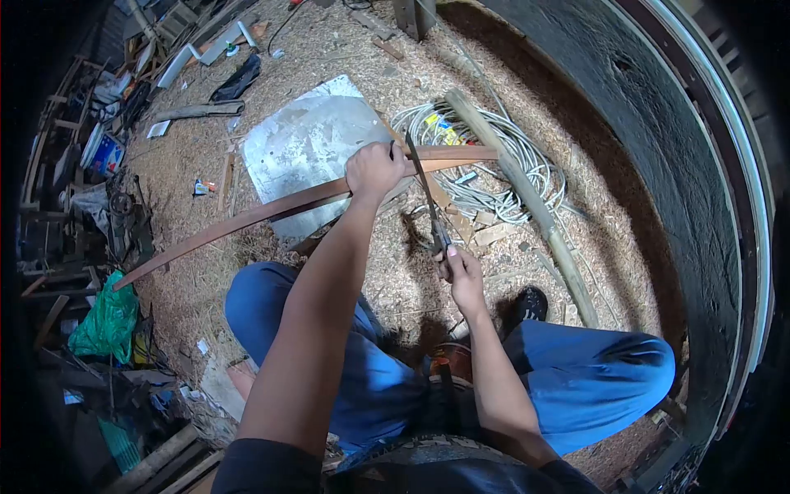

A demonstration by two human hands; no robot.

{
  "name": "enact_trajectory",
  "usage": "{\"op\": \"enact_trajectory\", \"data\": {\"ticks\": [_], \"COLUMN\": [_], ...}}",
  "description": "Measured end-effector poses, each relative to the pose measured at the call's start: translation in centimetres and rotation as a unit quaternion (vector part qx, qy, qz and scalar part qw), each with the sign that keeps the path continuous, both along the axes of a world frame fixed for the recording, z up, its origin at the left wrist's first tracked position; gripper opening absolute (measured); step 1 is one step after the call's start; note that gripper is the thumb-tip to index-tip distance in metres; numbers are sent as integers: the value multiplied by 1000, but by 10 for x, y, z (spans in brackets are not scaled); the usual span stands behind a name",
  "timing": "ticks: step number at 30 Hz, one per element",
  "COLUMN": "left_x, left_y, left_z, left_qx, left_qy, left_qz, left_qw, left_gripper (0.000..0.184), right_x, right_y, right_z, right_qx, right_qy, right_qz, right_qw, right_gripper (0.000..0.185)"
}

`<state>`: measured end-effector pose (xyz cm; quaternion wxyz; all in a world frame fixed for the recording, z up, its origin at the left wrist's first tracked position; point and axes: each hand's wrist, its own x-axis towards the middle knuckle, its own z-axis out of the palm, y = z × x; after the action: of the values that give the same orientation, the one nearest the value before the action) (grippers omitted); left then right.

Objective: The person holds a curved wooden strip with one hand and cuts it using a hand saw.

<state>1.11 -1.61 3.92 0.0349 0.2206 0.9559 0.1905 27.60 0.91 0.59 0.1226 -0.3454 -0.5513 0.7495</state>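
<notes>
Over shaving-strewn ground (pixel 183 198) near a wall (pixel 650 123), left hand (pixel 375 171) grips wooden strip (pixel 247 216); right hand (pixel 462 276) clasps bladed tool (pixel 439 230)

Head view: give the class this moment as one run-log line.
left hand: gripping wooden strip; right hand: holding long-bladed tool; tool: crosses strip in view, contact unclear; metal sheet: below strip

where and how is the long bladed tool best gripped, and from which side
Probably by the handle of the bladed tool, coming from the person's own side with the right hand. The handle end points back toward the body, while the thin blade reaches away across the wooden strip.
</notes>
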Motion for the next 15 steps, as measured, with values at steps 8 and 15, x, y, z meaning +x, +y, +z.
{"op": "enact_trajectory", "data": {"ticks": [8, 15], "left_x": [-1, -4], "left_y": [4, -1], "left_z": [-10, -3], "left_qx": [-15, -18], "left_qy": [24, 16], "left_qz": [-6, -109], "left_qw": [1000, 994], "left_gripper": [40, 46], "right_x": [15, 13], "right_y": [-20, -19], "right_z": [9, 3], "right_qx": [43, 138], "right_qy": [-70, -119], "right_qz": [-11, -43], "right_qw": [997, 982], "right_gripper": [35, 44]}}
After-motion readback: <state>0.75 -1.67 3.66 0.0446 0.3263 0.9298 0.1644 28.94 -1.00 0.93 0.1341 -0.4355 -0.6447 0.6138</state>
